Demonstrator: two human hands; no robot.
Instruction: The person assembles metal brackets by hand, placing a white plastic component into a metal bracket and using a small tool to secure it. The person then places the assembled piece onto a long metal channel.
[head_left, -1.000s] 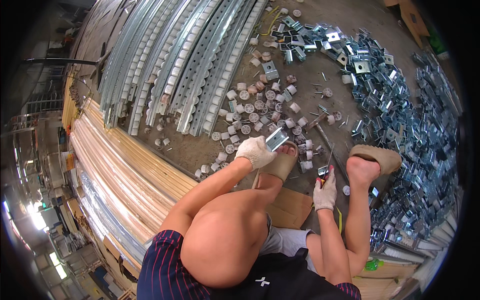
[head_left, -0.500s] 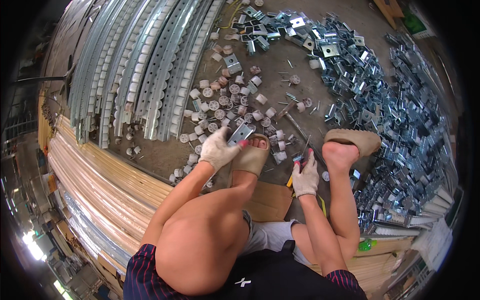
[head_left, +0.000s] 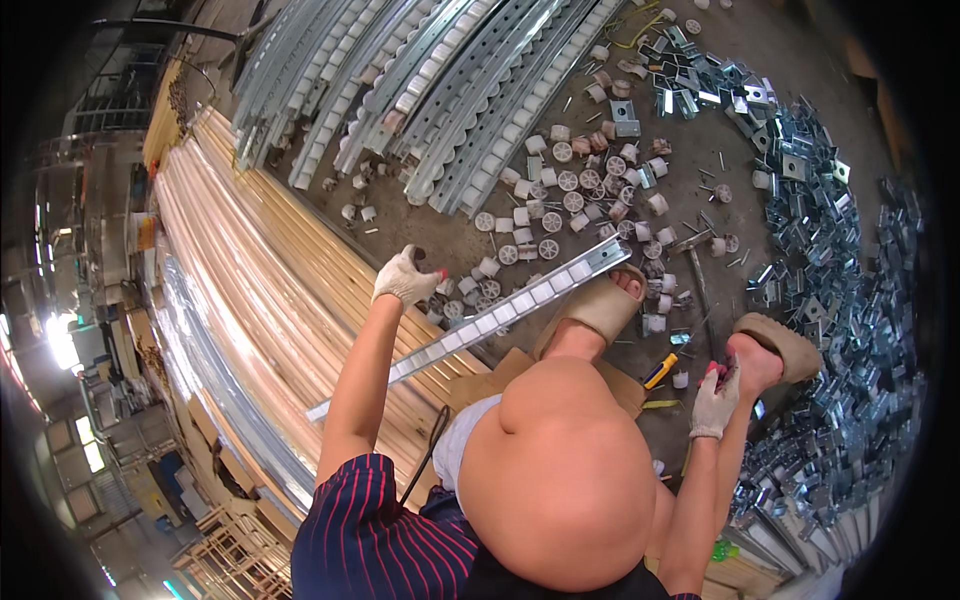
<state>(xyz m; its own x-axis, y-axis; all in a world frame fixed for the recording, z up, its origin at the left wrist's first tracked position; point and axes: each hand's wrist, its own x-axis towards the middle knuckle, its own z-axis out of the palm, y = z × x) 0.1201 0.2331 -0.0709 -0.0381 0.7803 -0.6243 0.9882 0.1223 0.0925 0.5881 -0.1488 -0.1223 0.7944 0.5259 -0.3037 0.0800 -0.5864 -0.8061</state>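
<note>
Your left hand [head_left: 405, 277], gloved, hovers over 1 metal rail [head_left: 480, 325]; grip can't tell. Right hand [head_left: 715, 397] pinches 1 small red-tipped tool [head_left: 726, 372]. 2 sandals [head_left: 600, 305].

Pale knitted work gloves with red-tipped fingers are worn on both hands, the left hand [head_left: 406, 277] and the right hand [head_left: 716, 400]. A dark navy short-sleeved shirt [head_left: 385, 535] with thin red stripes is seen just below the left arm. Light shorts [head_left: 462, 440] and tan open-toed slide sandals [head_left: 600, 305] are worn, the forearms and legs left bare.
</note>
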